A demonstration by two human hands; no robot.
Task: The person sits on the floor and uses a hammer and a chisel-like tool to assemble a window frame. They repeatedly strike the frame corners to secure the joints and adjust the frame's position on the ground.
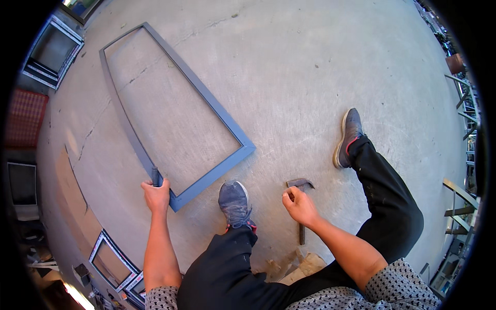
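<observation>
A long grey rectangular frame (195,92) lies flat on the concrete floor, ahead and to the left. At its near left corner, my left hand (156,195) is closed around a short dark block-like piece (155,176), whose kind I cannot make out. My right hand (300,205) is curled, fingertips together, above a hammer (300,183). The hammer's head shows beyond the hand and its handle end below it. Whether the fingers pinch something small is hidden.
My shoe (234,202) stands beside the frame's near corner; the other shoe (349,135) is farther right. Crumpled brown paper (305,267) lies between my legs. Smaller frames (106,261) and a brown cardboard strip (75,194) lie at left. Metal racks (467,111) line the right.
</observation>
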